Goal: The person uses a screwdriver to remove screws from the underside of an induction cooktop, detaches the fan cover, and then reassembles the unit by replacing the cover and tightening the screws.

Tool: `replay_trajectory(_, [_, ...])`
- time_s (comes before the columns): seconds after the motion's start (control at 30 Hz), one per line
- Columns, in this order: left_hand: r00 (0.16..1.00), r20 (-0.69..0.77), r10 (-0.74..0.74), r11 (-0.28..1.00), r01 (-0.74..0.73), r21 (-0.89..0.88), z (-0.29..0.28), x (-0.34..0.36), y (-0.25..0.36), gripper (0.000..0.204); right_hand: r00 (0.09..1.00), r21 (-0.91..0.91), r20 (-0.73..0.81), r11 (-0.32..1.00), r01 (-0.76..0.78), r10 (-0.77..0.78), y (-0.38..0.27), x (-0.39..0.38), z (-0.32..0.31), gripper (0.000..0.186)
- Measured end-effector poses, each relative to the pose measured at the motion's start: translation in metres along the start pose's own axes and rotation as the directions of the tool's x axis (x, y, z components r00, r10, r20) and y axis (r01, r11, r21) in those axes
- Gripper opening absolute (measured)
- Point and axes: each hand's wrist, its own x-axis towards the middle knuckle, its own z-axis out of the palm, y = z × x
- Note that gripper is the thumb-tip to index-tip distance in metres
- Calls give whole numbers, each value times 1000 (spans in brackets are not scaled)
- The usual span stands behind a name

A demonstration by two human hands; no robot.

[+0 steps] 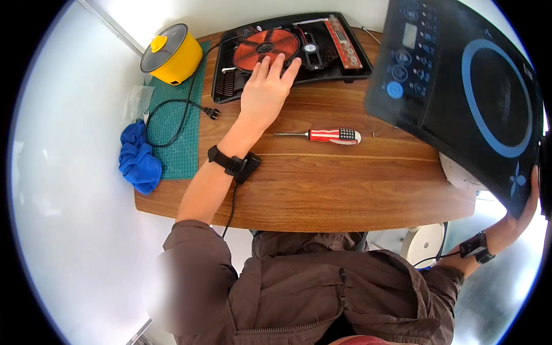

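Your left hand (265, 95) is palm down at the top centre of the frame, fingers loosely spread and slightly bent, gripping nothing. Its fingertips meet the lower edge of a flat, round, copper-red coil (286, 45) with dark radial bars; whether they press or merely rest, you cannot tell from here. The coil lies in an open, shallow, black plastic housing (230, 95) with slotted vents, beside a narrow red circuit board (344, 45).

Your right hand (526, 201), at the far right, is closed around the lower corner of a broad, glossy black panel (443, 103) with a smooth blue ring; most of its fingers are hidden. The panel is tilted, up off the table at the upper right.

To work well, keep your left fingertips light on the windings and support the panel firmly: one corner hold lets so wide, slick a sheet tip. Keep its edge away from the exposed parts.

At the frame's centre, a screwdriver (334, 135) with a red, white and dark patterned handle lies on the wood-grain tabletop (322, 190), near a tiny screw (373, 134). At upper left, a rounded yellow pot (185, 57) stands on a green gridded mat (178, 164); a crumpled, soft blue cloth (140, 158) overlaps the mat's lower left edge.
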Motion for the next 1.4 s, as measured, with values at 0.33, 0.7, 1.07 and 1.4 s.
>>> replay_trajectory(0.33, [987, 139, 85, 989, -67, -133, -3, -11, 7, 56, 618, 799, 313, 152, -582, 722, -23, 83, 171, 24])
replay_trajectory(0.7, [948, 318, 14, 879, 139, -455, -37, -12, -2, 67, 602, 726, 665, -193, -660, 443, -50, 103, 319, 25])
replay_trajectory(1.07, [624, 459, -633, -27, 574, -818, -42, -35, -152, 31, 546, 653, 726, -170, -738, 419, -47, 99, 352, 23])
replay_trajectory(1.4, [546, 629, -553, -331, 549, -767, -15, -38, -115, 53, 510, 585, 796, -196, -787, 327, -76, 90, 370, 27])
